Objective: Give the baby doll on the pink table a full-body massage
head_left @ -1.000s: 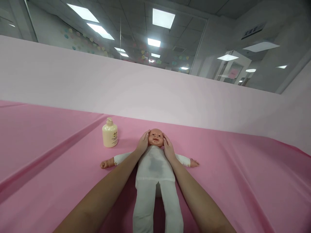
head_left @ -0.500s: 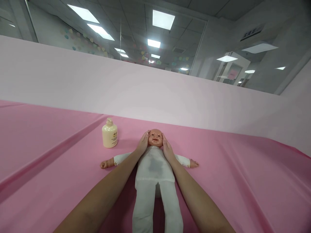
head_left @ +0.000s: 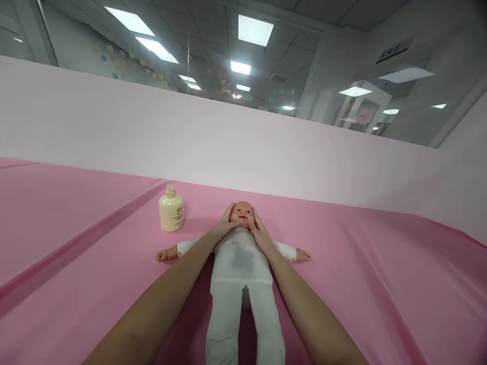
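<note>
A baby doll (head_left: 242,268) in a white top and white trousers lies on its back, head away from me, arms spread to the sides. A grey patch shows on the chest of its top. My left hand (head_left: 225,224) lies along the left side of the doll's head, fingers stretched out, thumb across by the chin. Against the other cheek rests my right hand (head_left: 260,233), its fingers extended and its thumb near the mouth corner. Both hands touch the head, one on each side, with thumbs apart from fingers.
A cream pump bottle (head_left: 171,210) stands left of the doll, beyond its outstretched arm. Pink sheeting (head_left: 95,243) with raised folds covers the surface. Behind it rises a low white wall (head_left: 243,147), with glass panels above.
Both thumbs have swung inward from beside the head onto the chin and mouth area. The fingers stay along the sides of the head; doll and bottle have not moved.
</note>
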`<state>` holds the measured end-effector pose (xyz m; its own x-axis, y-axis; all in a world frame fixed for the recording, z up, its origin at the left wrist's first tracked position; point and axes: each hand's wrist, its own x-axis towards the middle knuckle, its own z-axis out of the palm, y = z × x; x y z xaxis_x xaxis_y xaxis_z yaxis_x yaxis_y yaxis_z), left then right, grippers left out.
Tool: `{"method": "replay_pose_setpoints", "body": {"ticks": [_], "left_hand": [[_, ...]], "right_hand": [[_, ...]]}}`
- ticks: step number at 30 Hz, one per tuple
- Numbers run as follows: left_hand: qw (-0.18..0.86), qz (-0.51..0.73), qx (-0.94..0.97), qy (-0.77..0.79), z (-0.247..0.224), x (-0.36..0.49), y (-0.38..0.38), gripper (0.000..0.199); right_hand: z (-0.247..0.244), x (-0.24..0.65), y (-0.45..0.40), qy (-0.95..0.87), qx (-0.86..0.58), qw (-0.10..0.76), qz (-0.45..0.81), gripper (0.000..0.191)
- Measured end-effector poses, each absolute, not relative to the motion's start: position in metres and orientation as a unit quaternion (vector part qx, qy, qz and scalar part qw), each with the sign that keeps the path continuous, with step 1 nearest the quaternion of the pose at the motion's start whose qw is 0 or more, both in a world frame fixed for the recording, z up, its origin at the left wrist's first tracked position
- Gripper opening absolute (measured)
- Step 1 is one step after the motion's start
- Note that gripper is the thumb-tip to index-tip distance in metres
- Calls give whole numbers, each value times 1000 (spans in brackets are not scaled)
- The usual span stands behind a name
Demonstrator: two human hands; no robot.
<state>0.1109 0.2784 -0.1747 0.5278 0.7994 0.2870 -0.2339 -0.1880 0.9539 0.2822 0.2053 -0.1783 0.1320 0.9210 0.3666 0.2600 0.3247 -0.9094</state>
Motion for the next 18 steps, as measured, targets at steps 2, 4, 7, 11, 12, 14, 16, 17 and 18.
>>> {"method": "replay_pose_setpoints", "body": {"ticks": [2, 4, 7, 11, 12, 14, 16, 17, 18], "left_hand": [[628, 437, 612, 201, -174, 112, 278, 92], [645, 441, 594, 188, -175, 113, 278, 86], [643, 450, 591, 187, -177, 113, 279, 81], [640, 434, 603, 199, -182, 111, 283, 94], [644, 427, 602, 199, -183, 111, 285, 96], [652, 424, 598, 195, -185, 111, 287, 97], [650, 426, 597, 199, -186, 111, 288, 96], [644, 427, 600, 205, -186, 111, 289, 95], [635, 428, 606, 216, -186, 112, 289, 94]], "right_hand": [[-179, 282, 206, -586, -496, 571, 290, 66], [-178, 281, 205, -582, -490, 577, 298, 69], [-175, 278, 202, -576, -482, 573, 328, 89], [-170, 278, 199, -569, -471, 574, 355, 93], [-170, 278, 200, -570, -468, 576, 353, 91], [-172, 280, 201, -571, -464, 583, 344, 85], [-174, 281, 204, -568, -467, 590, 334, 79], [-175, 281, 205, -566, -471, 591, 329, 77], [-177, 281, 206, -564, -475, 593, 324, 76]]}}
